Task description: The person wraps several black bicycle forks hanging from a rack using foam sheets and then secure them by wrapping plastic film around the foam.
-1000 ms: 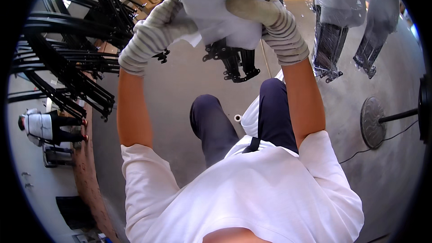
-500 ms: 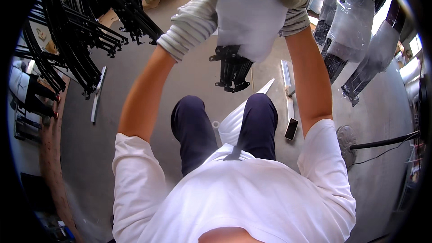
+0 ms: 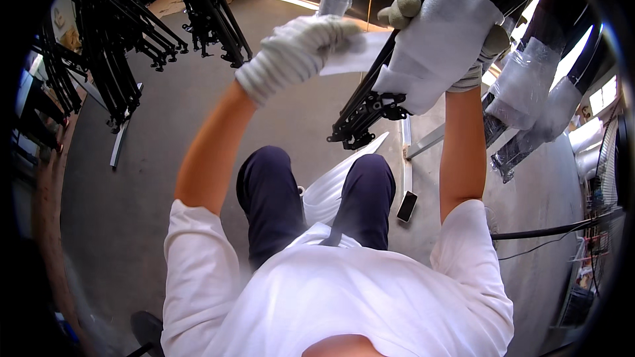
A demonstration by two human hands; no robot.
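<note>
My right hand (image 3: 491,49), in a pale knitted glove, reaches round a bundle of black metal tubes (image 3: 360,119) from behind. Its gloved fingers come out on the left side. White foam sheet (image 3: 440,36) covers the middle of the bundle, which hangs tilted, with its jointed lower ends bare. A loose flap of the foam stretches left from the bundle to my left hand (image 3: 311,46). That hand, also gloved and somewhat blurred, is closed at the flap's edge. The upper part of the bundle runs out of view.
More black metal frames (image 3: 106,59) hang at the left. Bundles in foam and clear film (image 3: 526,86) hang at the right. Below stand a metal floor bar (image 3: 406,172) and a white sheet (image 3: 331,188) between my knees. A black bar (image 3: 549,233) juts in from the right.
The bundle has swung from upright to tilted, its top toward the right. My right hand now reaches round it, and my left hand has come away from its side with a foam flap.
</note>
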